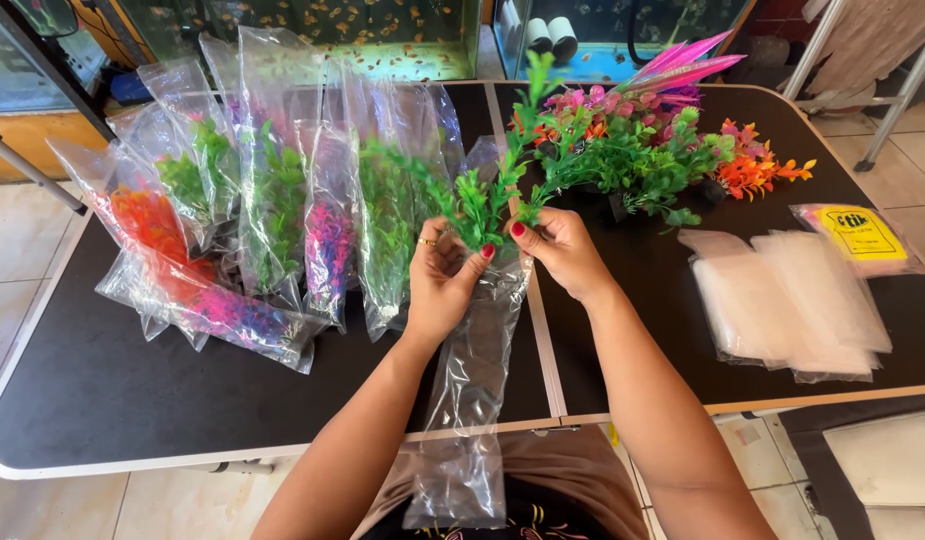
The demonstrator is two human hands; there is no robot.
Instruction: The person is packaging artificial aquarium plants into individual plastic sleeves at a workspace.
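While both hands meet above the middle of the bench [92, 400], they hold one green plastic plant [487, 190] at the mouth of a long clear bag [472, 400]. The left hand [440, 280] has its fingers [482, 256] closed around the plant's lower stem together with the bag's top edge; the right hand [562, 250] pinches the same spot from the other side, thumb and fingers pressed on stem and plastic. The plant stands nearly upright, its long axis running away from the person, its tips pointing toward the far edge of the bench and leaning slightly right. The bag continues that line the other way: it trails from the hands back over the near edge of the bench and hangs down in front of the person's lap.

Left of the hands lies a fan of filled bags [272, 210], each with a green, orange or purple plant inside, their open ends pointing to the far side; the nearest one lies just beside the left hand. Beyond the right hand sits a heap of loose plants [652, 150], green, pink and orange. Well to the right rests a stack of empty bags [792, 300], with a yellow-labelled packet [862, 235] by the right edge. Bare dark surface shows at the near left corner and between the right forearm and the stack.
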